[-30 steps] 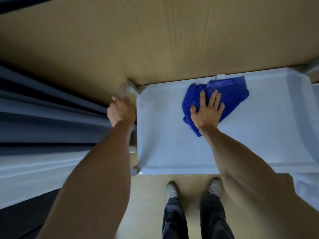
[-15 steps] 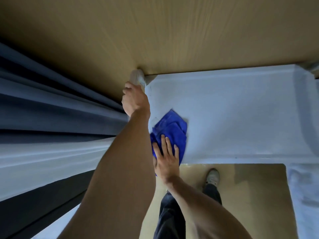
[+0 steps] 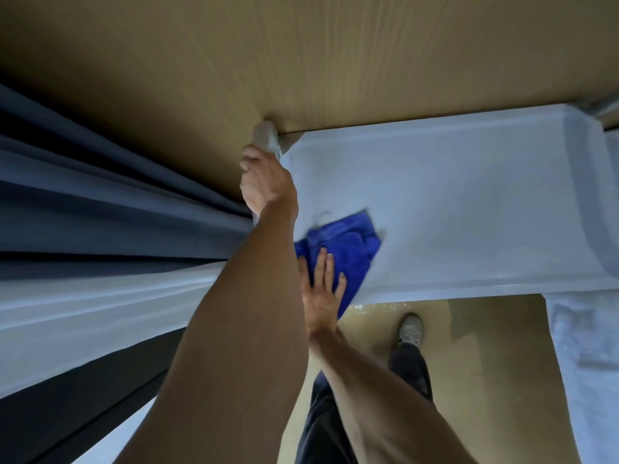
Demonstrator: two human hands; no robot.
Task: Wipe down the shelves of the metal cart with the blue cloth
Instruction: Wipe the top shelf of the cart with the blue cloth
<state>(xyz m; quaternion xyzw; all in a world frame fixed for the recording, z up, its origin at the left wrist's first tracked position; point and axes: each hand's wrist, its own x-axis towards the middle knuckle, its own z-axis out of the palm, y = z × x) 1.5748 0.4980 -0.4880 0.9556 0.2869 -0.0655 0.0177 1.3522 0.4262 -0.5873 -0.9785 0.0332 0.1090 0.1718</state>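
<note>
Blue cloth (image 3: 345, 249) is lying bunched on the near left corner of the pale metal cart's top shelf (image 3: 469, 202), its edge hanging past the front rim. The right hand (image 3: 323, 289) is pressing flat on it, fingers straight and slightly spread. The left hand (image 3: 264, 182) is gripping the cart's corner post (image 3: 264, 135), fingers curled tightly round it.
</note>
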